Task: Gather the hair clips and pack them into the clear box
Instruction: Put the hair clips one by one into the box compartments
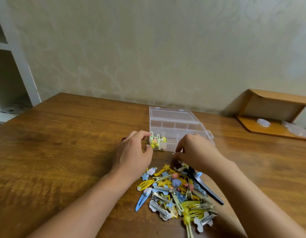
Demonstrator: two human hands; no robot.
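Left hand (pixel 133 148) curled at clear box (pixel 176 124) corner; right hand (pixel 195 150) pinching a clip from pile (pixel 176 191) before box. Small clip likely dropped short of compartment.

No legible text or labels appear anywhere, as far as visible

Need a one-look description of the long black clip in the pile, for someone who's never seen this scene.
On the wooden table, in front of the clear box, lies a heap of hair clips. Look along the heap's right edge, just below the right hand. The black clip runs diagonally toward the lower right, the longest piece there and the only black one among pastel and silver clips.
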